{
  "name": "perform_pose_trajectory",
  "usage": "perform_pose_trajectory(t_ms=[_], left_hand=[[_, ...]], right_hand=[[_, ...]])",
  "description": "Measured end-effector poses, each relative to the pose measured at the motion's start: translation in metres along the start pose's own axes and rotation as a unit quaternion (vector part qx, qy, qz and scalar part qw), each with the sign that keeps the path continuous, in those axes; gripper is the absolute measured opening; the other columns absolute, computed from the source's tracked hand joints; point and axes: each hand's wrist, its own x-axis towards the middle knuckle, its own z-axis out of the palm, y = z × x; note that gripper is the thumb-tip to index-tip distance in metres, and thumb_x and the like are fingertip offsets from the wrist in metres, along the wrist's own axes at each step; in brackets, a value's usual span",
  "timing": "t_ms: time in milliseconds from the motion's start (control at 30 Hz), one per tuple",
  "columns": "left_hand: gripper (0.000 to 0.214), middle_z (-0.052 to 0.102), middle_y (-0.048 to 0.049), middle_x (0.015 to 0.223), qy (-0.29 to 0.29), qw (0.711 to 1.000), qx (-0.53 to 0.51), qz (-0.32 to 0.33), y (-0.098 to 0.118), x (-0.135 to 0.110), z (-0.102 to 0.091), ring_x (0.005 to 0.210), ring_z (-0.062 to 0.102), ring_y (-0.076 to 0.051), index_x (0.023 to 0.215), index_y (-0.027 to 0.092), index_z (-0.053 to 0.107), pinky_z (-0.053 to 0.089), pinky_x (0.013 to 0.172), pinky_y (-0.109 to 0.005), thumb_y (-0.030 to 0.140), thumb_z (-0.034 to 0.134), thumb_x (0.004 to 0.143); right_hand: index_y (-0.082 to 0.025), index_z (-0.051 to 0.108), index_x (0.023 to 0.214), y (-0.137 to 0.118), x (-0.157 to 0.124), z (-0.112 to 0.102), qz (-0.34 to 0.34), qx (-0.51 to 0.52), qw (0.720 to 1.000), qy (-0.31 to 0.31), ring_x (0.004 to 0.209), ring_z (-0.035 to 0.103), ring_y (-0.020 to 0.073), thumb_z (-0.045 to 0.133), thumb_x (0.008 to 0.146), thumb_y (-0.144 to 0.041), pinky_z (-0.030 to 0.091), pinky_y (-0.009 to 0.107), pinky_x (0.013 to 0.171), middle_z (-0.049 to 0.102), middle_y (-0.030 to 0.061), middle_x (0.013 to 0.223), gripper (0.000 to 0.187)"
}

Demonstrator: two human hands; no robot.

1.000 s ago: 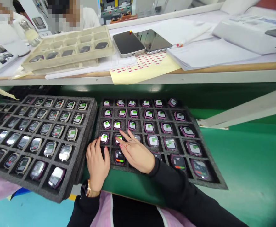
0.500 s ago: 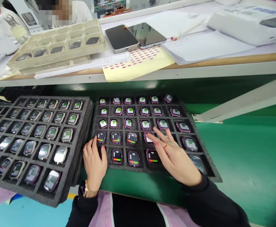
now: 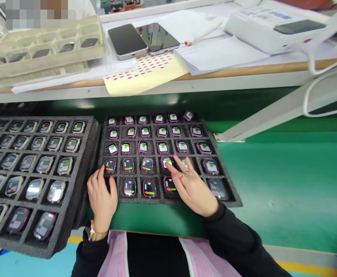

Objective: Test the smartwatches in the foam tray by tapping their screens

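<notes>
Head view: a purple-framed smartwatch (image 3: 166, 159) with a lit white-and-green screen sits in a compartment of a dark grey foam tray (image 3: 154, 156), second row from the tray's near edge and fourth column from its left side. A bare right hand (image 3: 195, 190) reaches over the tray's near edge, fingers apart and clasping nothing, one fingertip at the watch's screen; whether it presses cannot be told. A bare left hand (image 3: 101, 200), loosely spread and likewise without a hold, rests at the tray's near left corner, a gold-coloured band (image 3: 92, 231) on its wrist. Black-screened purple watches (image 3: 130, 187) with orange-and-green bars occupy compartments toward the tray's front left, while white-and-green displays line its farther rows. Left of the tray stands a taller dark grey foam stack (image 3: 83, 169) holding mostly cream-framed watches. Beyond and above the tray, a white-edged workbench (image 3: 214, 82) bears two dark-screened phones (image 3: 128, 40), a pale yellow sheet (image 3: 148, 75) printed with red arrows, a yellowish plastic compartment tray (image 3: 55, 60) and a white boxy device (image 3: 260, 30).
</notes>
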Motion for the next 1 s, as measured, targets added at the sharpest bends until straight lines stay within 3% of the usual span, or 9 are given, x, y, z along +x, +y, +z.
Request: perform_pose_trajectory(t_ms=[100,333,500,667,867,1000], left_hand=[[0.044,0.056,-0.0183,0.127,0.002,1.0,-0.002,0.001,0.0,0.0,0.0,0.121,0.048,-0.031,0.136,0.008,0.049,0.039,0.106,-0.046,0.028,0.047,0.097],[0.042,0.058,-0.019,0.127,0.014,1.0,-0.012,0.009,-0.001,0.0,0.001,0.121,0.049,-0.031,0.133,0.007,0.051,0.038,0.107,-0.046,0.028,0.045,0.098],[0.042,0.059,-0.0199,0.126,0.021,1.0,-0.011,0.015,-0.001,0.002,0.003,0.12,0.051,-0.031,0.132,0.006,0.053,0.039,0.107,-0.047,0.03,0.045,0.098],[0.041,0.059,-0.018,0.126,0.029,0.999,-0.013,0.019,-0.001,0.002,0.004,0.121,0.051,-0.03,0.133,0.01,0.052,0.038,0.107,-0.047,0.03,0.045,0.098],[0.041,0.057,-0.0189,0.129,0.024,0.999,-0.011,0.017,0.001,-0.003,0.002,0.125,0.049,-0.03,0.135,0.011,0.048,0.037,0.109,-0.049,0.028,0.044,0.098],[0.044,0.055,-0.0198,0.13,0.03,0.999,-0.015,0.009,0.006,-0.013,0.0,0.127,0.047,-0.031,0.138,0.011,0.046,0.035,0.11,-0.051,0.029,0.045,0.098]], right_hand=[[-0.002,0.055,0.132,0.004,-0.001,0.0,-0.002,0.002,1.0,0.003,0.142,0.029,0.0348,0.027,0.106,-0.014,0.025,0.071,0.113,0.062,0.0206,0.129,0.04],[-0.013,0.05,0.141,0.02,-0.021,-0.022,0.057,0.014,0.993,0.099,0.142,0.032,0.0287,0.031,0.106,-0.014,0.018,0.065,0.118,0.06,0.0144,0.134,0.04],[-0.012,0.054,0.138,0.025,-0.035,-0.029,0.084,0.007,0.992,0.097,0.141,0.035,0.0277,0.031,0.106,-0.015,0.016,0.062,0.12,0.062,0.0135,0.131,0.039],[-0.01,0.054,0.138,0.026,-0.032,-0.027,0.075,0.015,0.993,0.086,0.141,0.034,0.0284,0.03,0.106,-0.015,0.018,0.062,0.12,0.062,0.0133,0.132,0.04],[-0.009,0.062,0.129,0.029,-0.023,-0.026,0.058,0.007,0.998,0.023,0.141,0.032,0.0339,0.028,0.105,-0.017,0.023,0.07,0.115,0.064,0.0147,0.128,0.042],[-0.012,0.057,0.136,0.036,-0.029,-0.036,0.07,0.008,0.995,0.072,0.139,0.036,0.0316,0.028,0.104,-0.015,0.022,0.068,0.117,0.064,0.0126,0.129,0.043]])
